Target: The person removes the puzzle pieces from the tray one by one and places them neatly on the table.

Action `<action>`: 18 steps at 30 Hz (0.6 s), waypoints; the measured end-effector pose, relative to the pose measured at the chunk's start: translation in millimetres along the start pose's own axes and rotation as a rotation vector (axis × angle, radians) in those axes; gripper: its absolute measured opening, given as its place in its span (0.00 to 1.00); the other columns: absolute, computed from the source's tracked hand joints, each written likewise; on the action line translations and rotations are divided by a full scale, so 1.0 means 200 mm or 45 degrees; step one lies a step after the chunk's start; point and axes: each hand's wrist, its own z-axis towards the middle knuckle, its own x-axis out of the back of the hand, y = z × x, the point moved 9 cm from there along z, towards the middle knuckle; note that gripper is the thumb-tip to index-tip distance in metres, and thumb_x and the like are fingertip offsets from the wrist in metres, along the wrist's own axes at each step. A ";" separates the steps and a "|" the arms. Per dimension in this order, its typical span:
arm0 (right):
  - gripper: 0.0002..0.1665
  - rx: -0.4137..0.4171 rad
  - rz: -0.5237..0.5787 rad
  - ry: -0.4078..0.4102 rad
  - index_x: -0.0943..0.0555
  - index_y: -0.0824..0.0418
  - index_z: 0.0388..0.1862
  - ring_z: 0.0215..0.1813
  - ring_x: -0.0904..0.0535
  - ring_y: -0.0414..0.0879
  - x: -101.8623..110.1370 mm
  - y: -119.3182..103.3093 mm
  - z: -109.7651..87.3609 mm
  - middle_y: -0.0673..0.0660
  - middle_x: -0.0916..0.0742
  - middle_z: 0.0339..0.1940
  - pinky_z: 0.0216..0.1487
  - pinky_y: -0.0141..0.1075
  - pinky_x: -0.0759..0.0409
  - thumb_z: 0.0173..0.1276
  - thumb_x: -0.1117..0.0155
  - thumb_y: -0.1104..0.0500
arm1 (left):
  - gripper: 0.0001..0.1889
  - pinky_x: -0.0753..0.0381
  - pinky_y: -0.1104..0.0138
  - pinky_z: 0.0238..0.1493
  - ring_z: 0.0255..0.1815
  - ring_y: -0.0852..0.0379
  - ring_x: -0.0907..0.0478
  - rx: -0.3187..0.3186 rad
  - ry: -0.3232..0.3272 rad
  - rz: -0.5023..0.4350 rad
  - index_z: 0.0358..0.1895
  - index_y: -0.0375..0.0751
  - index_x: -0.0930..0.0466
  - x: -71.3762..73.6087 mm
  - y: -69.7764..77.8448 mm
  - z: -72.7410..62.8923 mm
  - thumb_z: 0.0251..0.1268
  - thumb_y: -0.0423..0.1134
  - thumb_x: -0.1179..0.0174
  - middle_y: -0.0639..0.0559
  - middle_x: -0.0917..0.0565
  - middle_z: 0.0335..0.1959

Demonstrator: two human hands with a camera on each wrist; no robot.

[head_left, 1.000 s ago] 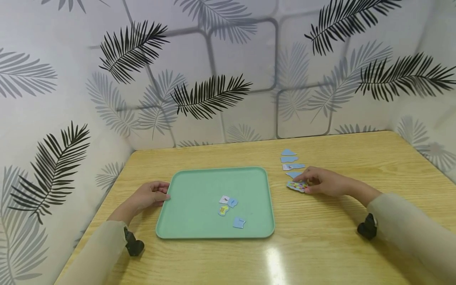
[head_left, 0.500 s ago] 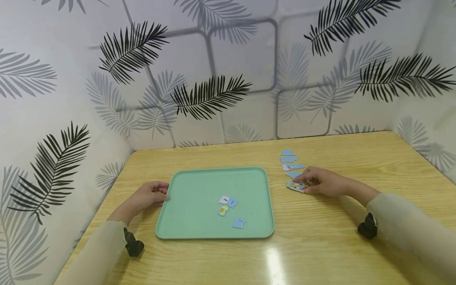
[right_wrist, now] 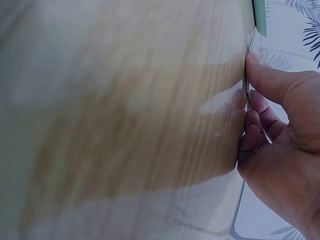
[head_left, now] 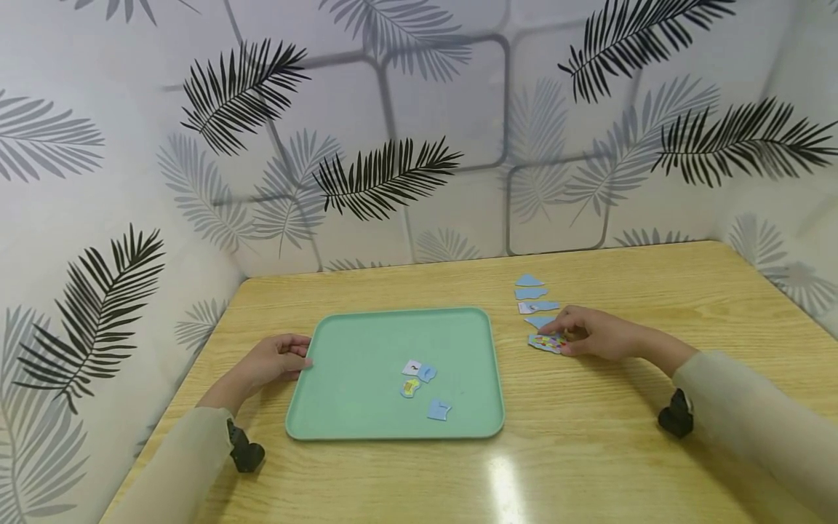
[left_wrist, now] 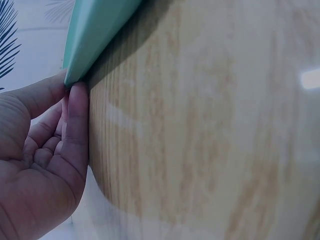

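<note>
My left hand is at the left side of the green tray. In the left wrist view, its thumb and forefinger pinch the tray's rim. Flat on the table to the right of the tray, a light blue puzzle piece with multicoloured spots lies between the thumb and forefinger of my right hand, which covers its right end. Seen edge-on in the right wrist view, the thumb of my right hand is low against the tabletop. On the tray are several small puzzle pieces, among them a yellow one.
Beyond the right hand, more blue puzzle pieces lie in a column: a plain one at the far end, another, one with a white end and a pointed one. A patterned wall stands behind the wooden table.
The multicoloured puzzle piece has shifted very slightly and turned a little under my right fingers. My left hand and the tray stay where they were.
</note>
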 end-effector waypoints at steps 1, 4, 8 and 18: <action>0.21 -0.001 0.001 -0.001 0.20 0.64 0.59 0.40 0.35 0.47 0.00 0.00 0.00 0.54 0.24 0.41 0.39 0.35 0.34 0.67 0.34 0.62 | 0.29 0.19 0.64 0.44 0.43 0.55 0.25 0.001 0.002 0.003 0.67 0.27 0.35 0.00 0.00 0.00 0.66 0.33 0.37 0.44 0.26 0.47; 0.21 -0.011 -0.010 0.000 0.20 0.63 0.59 0.41 0.34 0.48 0.00 0.02 0.00 0.53 0.24 0.42 0.41 0.35 0.32 0.67 0.34 0.62 | 0.29 0.20 0.64 0.44 0.43 0.55 0.26 0.003 0.005 0.009 0.67 0.28 0.35 0.00 0.00 0.00 0.66 0.33 0.37 0.44 0.26 0.47; 0.21 -0.038 -0.007 -0.002 0.20 0.61 0.59 0.42 0.34 0.48 0.00 0.03 0.00 0.53 0.23 0.43 0.43 0.35 0.32 0.67 0.34 0.61 | 0.29 0.20 0.64 0.44 0.43 0.55 0.26 -0.002 0.004 0.011 0.67 0.27 0.35 0.00 0.00 0.00 0.65 0.33 0.37 0.44 0.26 0.47; 0.22 -0.040 0.033 -0.009 0.20 0.62 0.60 0.48 0.31 0.49 0.00 0.01 0.00 0.55 0.23 0.47 0.48 0.38 0.30 0.67 0.34 0.61 | 0.29 0.20 0.64 0.44 0.43 0.55 0.26 0.002 0.005 0.014 0.67 0.28 0.35 0.01 -0.01 0.00 0.65 0.33 0.37 0.44 0.26 0.47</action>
